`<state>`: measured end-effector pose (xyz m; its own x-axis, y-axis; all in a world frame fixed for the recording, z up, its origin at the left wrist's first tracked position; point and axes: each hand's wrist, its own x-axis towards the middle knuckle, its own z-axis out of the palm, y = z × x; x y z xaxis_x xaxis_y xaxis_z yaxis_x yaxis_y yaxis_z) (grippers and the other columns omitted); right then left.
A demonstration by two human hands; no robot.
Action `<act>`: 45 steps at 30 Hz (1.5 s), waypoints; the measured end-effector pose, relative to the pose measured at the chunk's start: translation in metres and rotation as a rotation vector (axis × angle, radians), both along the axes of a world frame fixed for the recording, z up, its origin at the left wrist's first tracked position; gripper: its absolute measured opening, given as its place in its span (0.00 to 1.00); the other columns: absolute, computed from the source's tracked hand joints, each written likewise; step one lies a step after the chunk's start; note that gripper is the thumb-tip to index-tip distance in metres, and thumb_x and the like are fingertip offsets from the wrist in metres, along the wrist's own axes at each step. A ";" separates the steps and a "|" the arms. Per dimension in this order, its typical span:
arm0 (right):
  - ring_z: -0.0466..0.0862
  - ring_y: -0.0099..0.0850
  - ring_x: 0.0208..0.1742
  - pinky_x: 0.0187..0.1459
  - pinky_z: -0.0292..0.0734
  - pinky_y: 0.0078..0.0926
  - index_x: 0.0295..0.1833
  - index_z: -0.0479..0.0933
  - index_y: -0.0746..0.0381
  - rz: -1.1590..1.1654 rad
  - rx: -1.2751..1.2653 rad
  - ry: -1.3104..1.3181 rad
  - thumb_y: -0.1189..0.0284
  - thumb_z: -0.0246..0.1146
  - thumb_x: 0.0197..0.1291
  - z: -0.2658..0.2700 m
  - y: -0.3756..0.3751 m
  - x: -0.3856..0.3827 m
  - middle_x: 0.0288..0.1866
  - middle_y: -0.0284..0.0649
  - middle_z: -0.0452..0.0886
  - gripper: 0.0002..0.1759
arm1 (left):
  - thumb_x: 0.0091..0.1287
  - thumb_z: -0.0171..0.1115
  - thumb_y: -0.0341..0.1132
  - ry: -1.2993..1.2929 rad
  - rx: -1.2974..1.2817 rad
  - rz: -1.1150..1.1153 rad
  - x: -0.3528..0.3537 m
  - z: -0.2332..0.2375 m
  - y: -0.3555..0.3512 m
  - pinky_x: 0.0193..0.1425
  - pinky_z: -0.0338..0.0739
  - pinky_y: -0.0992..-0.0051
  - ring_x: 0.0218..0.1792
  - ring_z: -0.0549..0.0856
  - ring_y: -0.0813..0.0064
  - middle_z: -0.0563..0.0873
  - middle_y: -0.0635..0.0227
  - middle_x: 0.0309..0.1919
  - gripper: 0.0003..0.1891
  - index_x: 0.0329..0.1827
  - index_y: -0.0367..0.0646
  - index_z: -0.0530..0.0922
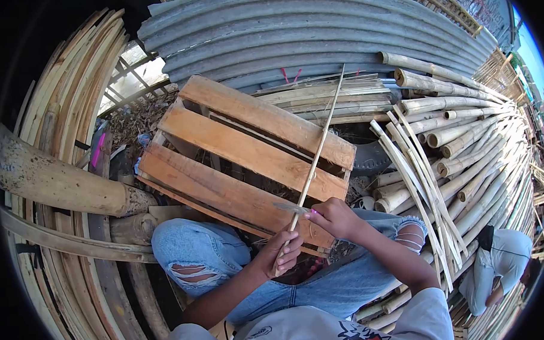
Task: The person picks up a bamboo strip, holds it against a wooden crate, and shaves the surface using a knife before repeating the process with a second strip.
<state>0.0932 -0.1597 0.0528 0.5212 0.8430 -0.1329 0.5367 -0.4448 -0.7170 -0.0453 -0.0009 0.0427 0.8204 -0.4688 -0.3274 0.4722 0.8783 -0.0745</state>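
Strip (315,156) thru L hand (279,252), R hand (336,220) adj.

I can't make out a single word for certain from here. Beyond the far right end of the corrugated sheet (315,33), scrawled writing (484,5) runs over a grey-blue wall (499,25), too small and blurred. Well this side of the sheet, a shirt's small emblem (262,332) stays unreadable too.

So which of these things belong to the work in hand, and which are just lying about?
In use:
- thin stick, held in the left hand
- small blade, held in the right hand

Apparently just lying about:
- slatted wooden crate
- bamboo poles
- corrugated sheets
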 end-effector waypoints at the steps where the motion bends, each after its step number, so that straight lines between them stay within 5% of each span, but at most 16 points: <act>1: 0.75 0.51 0.21 0.28 0.69 0.44 0.21 0.74 0.67 -0.002 -0.010 -0.084 0.50 0.51 0.66 -0.002 -0.001 0.001 0.14 0.52 0.71 0.31 | 0.72 0.46 0.32 0.006 0.024 -0.013 0.000 0.000 -0.001 0.06 0.67 0.86 0.07 0.68 0.85 0.67 0.75 0.15 0.03 0.38 0.45 0.63; 8: 0.76 0.50 0.20 0.25 0.70 0.44 0.19 0.75 0.64 -0.207 -0.177 -0.170 0.48 0.51 0.65 -0.009 -0.003 0.036 0.14 0.50 0.72 0.32 | 0.71 0.45 0.29 0.028 0.058 -0.039 0.001 0.002 -0.004 0.04 0.66 0.85 0.06 0.67 0.84 0.66 0.74 0.15 0.04 0.36 0.45 0.62; 9: 0.76 0.50 0.20 0.25 0.69 0.43 0.19 0.75 0.64 -0.199 -0.146 -0.125 0.47 0.51 0.65 -0.006 -0.001 0.027 0.14 0.49 0.72 0.32 | 0.71 0.45 0.29 0.018 0.079 -0.061 0.001 0.001 -0.003 0.04 0.65 0.85 0.06 0.66 0.85 0.66 0.75 0.15 0.02 0.42 0.47 0.63; 12: 0.75 0.48 0.19 0.23 0.69 0.42 0.19 0.75 0.62 -0.071 -0.086 -0.122 0.46 0.51 0.64 -0.007 -0.004 0.005 0.13 0.48 0.71 0.32 | 0.70 0.47 0.29 0.012 0.220 -0.139 0.002 0.007 -0.005 0.04 0.61 0.84 0.06 0.63 0.87 0.65 0.75 0.17 0.19 0.62 0.57 0.60; 17: 0.74 0.47 0.18 0.22 0.67 0.40 0.19 0.74 0.62 0.078 -0.033 -0.223 0.47 0.54 0.62 -0.017 0.000 0.006 0.13 0.45 0.70 0.30 | 0.70 0.48 0.28 0.022 0.316 -0.182 0.002 0.001 0.002 0.05 0.56 0.85 0.06 0.60 0.88 0.63 0.77 0.16 0.19 0.62 0.57 0.61; 25: 0.78 0.48 0.20 0.23 0.71 0.42 0.19 0.76 0.61 -0.013 -0.023 -0.273 0.44 0.49 0.64 -0.014 -0.001 -0.003 0.14 0.47 0.74 0.34 | 0.70 0.47 0.30 0.027 0.156 -0.114 0.004 -0.009 0.009 0.04 0.55 0.87 0.05 0.58 0.89 0.62 0.79 0.15 0.10 0.52 0.52 0.67; 29: 0.77 0.48 0.19 0.23 0.72 0.41 0.16 0.75 0.63 -0.365 -0.219 -0.193 0.45 0.48 0.65 -0.020 -0.018 0.034 0.13 0.49 0.73 0.35 | 0.70 0.47 0.29 -0.009 0.231 -0.150 -0.005 -0.010 0.002 0.04 0.56 0.86 0.05 0.59 0.89 0.62 0.78 0.14 0.04 0.42 0.51 0.64; 35: 0.76 0.51 0.21 0.27 0.71 0.45 0.20 0.74 0.65 -0.033 -0.140 -0.233 0.48 0.51 0.64 -0.012 -0.005 -0.007 0.14 0.51 0.71 0.32 | 0.70 0.46 0.28 0.011 0.392 -0.190 -0.003 -0.003 0.001 0.03 0.55 0.86 0.05 0.59 0.88 0.62 0.78 0.14 0.06 0.46 0.51 0.64; 39: 0.79 0.48 0.22 0.27 0.73 0.43 0.19 0.76 0.64 -0.401 -0.220 -0.222 0.44 0.48 0.65 -0.024 -0.014 0.054 0.15 0.50 0.74 0.36 | 0.70 0.43 0.27 0.027 0.196 -0.122 -0.001 -0.010 0.008 0.02 0.56 0.86 0.04 0.59 0.88 0.62 0.78 0.12 0.03 0.41 0.46 0.65; 45: 0.79 0.50 0.25 0.31 0.73 0.46 0.24 0.77 0.65 -0.173 -0.149 -0.063 0.47 0.49 0.65 -0.021 -0.007 0.006 0.18 0.52 0.75 0.32 | 0.71 0.42 0.27 0.031 -0.013 -0.086 -0.001 -0.015 0.011 0.02 0.57 0.86 0.04 0.60 0.88 0.62 0.78 0.12 0.04 0.36 0.46 0.64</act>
<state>0.0989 -0.1667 0.0318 0.6671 0.7142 -0.2117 0.4853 -0.6323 -0.6039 -0.0464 0.0104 0.0278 0.7665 -0.5415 -0.3454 0.5433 0.8335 -0.1010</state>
